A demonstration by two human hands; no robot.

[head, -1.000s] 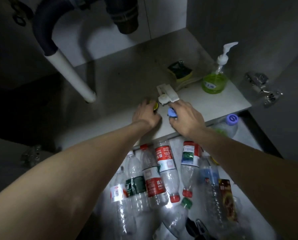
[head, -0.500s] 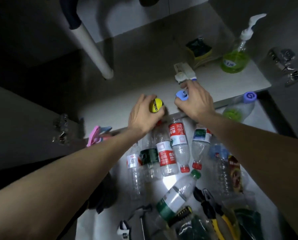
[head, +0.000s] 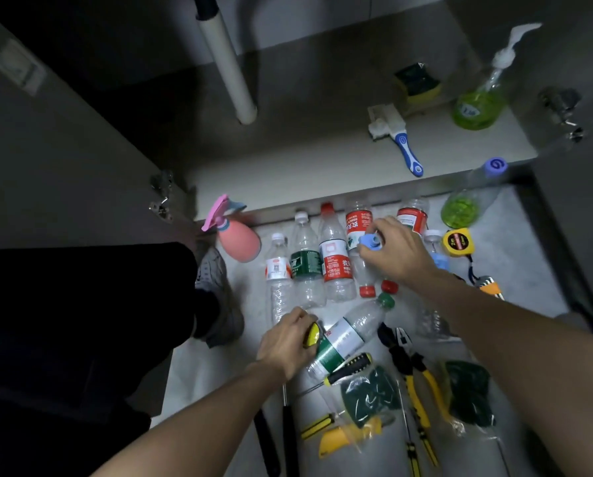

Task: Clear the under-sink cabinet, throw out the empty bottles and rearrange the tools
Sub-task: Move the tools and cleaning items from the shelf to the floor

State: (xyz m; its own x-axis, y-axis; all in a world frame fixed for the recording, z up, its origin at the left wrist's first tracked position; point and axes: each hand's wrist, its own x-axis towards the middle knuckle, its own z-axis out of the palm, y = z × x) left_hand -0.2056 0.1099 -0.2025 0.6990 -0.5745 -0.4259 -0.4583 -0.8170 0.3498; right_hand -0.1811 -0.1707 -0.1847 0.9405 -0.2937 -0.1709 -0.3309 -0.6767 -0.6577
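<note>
My left hand [head: 288, 342] grips a small yellow and black object [head: 312, 334] low over the floor, next to a green-capped bottle [head: 348, 335] lying on its side. My right hand [head: 396, 251] pinches a small blue object [head: 370, 242] above a row of several empty plastic bottles [head: 333, 259] lying on the floor before the cabinet. Yellow-handled pliers [head: 412, 370], screwdrivers [head: 348, 368] and a yellow tape measure [head: 457, 242] lie on the floor. In the cabinet [head: 288, 166] remain a blue-handled brush [head: 407, 149], a sponge [head: 417, 82] and a green soap pump bottle [head: 479, 101].
A pink spray bottle [head: 236, 241] stands at the cabinet's left corner beside my shoe [head: 215, 290]. A white drain pipe [head: 229, 63] drops to the cabinet floor. A green-tinted bottle with a purple cap [head: 467, 197] lies at the right. Bagged scouring pads [head: 370, 397] sit near the tools.
Both hands pulled back out of the cabinet toward the floor, the left carrying the yellow object downward, the right carrying the blue one. My view tilted down, showing more tools.
</note>
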